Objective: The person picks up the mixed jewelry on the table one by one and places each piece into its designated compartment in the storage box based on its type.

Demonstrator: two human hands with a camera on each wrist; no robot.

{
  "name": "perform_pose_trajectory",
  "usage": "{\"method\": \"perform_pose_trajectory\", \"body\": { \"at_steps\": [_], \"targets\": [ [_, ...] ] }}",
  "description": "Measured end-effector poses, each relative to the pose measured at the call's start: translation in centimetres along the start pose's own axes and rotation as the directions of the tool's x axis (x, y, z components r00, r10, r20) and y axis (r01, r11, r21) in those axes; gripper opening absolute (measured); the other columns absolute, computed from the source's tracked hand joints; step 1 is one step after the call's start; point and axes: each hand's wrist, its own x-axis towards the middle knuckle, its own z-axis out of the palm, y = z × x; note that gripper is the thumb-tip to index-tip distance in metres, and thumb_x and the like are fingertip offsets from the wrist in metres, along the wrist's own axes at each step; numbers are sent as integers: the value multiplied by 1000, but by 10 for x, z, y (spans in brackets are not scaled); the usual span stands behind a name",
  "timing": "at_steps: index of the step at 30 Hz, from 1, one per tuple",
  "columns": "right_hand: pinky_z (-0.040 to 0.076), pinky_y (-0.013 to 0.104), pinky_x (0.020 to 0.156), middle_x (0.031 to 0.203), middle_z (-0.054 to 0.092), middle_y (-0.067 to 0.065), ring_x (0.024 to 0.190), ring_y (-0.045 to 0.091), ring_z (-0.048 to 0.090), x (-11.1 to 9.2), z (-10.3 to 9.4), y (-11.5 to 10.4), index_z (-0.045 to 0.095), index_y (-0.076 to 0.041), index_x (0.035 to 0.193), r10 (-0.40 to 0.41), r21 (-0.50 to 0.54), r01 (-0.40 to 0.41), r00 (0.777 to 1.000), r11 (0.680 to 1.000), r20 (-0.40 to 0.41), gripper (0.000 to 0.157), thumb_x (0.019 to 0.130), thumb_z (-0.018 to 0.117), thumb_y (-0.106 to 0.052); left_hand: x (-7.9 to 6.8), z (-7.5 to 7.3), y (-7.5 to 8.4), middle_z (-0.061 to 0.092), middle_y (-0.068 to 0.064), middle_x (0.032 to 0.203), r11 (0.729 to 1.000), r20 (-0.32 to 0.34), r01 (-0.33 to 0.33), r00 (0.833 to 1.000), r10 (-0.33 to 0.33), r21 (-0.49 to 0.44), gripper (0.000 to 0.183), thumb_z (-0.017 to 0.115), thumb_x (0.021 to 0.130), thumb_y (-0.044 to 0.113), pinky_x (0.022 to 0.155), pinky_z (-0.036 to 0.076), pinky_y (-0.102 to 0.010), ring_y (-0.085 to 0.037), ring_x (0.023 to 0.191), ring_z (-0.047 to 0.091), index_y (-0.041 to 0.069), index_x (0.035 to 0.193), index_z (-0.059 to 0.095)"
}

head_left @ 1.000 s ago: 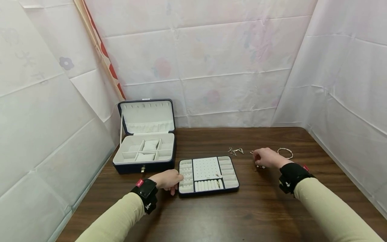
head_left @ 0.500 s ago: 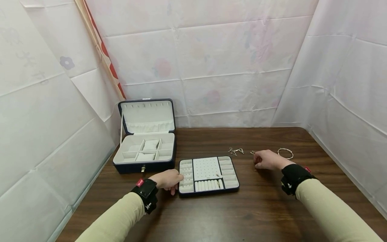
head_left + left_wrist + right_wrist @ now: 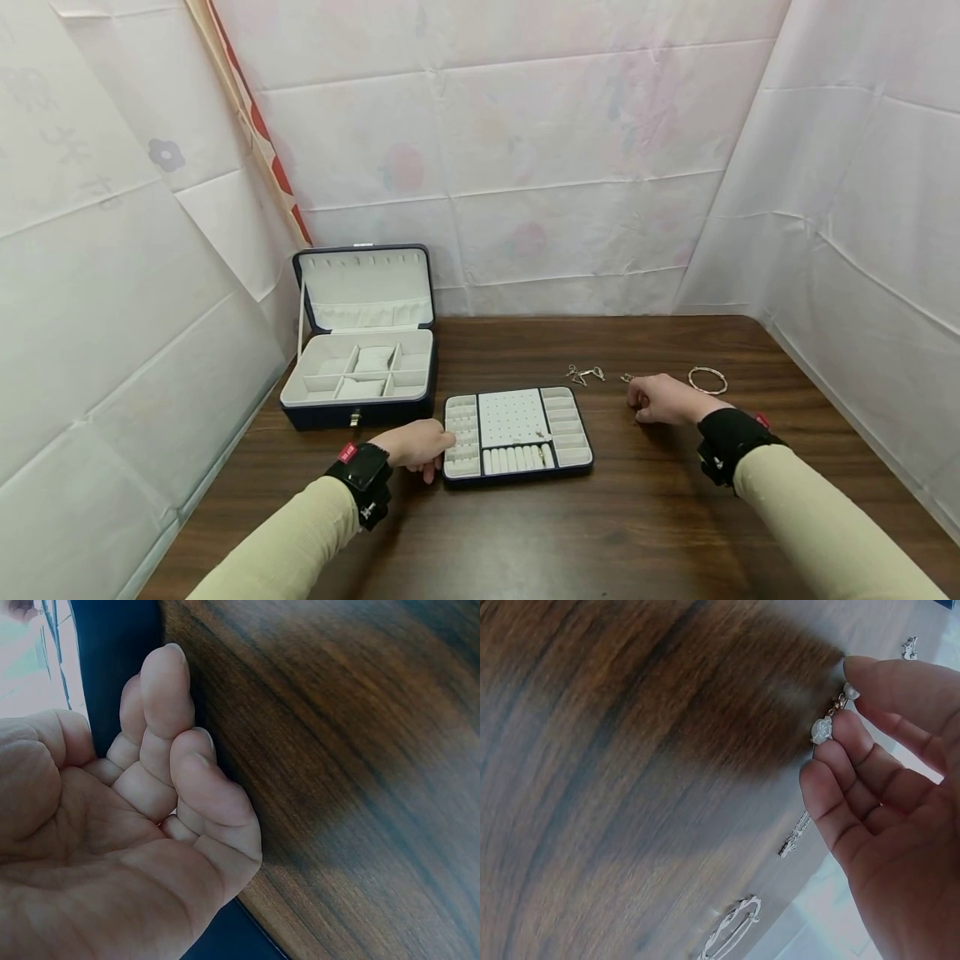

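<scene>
In the head view my left hand (image 3: 417, 445) holds the left edge of a navy jewelry tray (image 3: 517, 478), its thumb side at the rim. The left wrist view shows the fingers (image 3: 166, 690) curled beside the tray's dark side wall. My right hand (image 3: 664, 398) is low over the table, to the right of the tray. In the right wrist view it pinches an earring (image 3: 822, 731) with a pearl and a white flower-like drop between thumb and fingers. In the head view the hand hides this earring.
A navy jewelry box (image 3: 356, 412) stands at the back left with its lid (image 3: 367, 287) up. Fine chain jewelry (image 3: 585, 375) lies behind the tray. A small piece of jewelry (image 3: 626, 377) and a bangle (image 3: 708, 381) lie near the right hand.
My right hand has shifted slightly toward me, its fingers drawn together. White bits seen under it a second ago no longer show in the head view. The left hand and tray stay put.
</scene>
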Motion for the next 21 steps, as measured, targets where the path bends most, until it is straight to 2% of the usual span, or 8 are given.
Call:
{"method": "perform_pose_trajectory", "body": {
  "at_steps": [10,15,21],
  "targets": [
    [45,30,68,80,58,-2,73,8,50,-2,1,2,62,-9,85,-127,-76,123,991,989,-47,17,84,70,6,1,0,0,64,-5,55,1000,-5,-1,1000,1,3,34,46,96,18,47,35,-24,-13,47,45,2,72,65],
    [44,30,67,79,57,-2,72,9,49,0,1,0,62,-9,85,-124,-106,120,992,987,-37,15,87,68,5,1,1,-1,64,-5,55,1000,-4,2,1000,-2,-2,34,46,96,18,47,34,-23,-13,47,45,2,72,64],
    [42,30,65,78,55,-4,70,11,47,1,4,3,61,-10,83,-97,-123,93,995,988,-31,16,84,67,5,0,0,-1,64,-5,55,1000,-5,-1,1000,1,-3,35,46,96,18,47,35,-24,-14,47,46,2,72,64]
  ]
}}
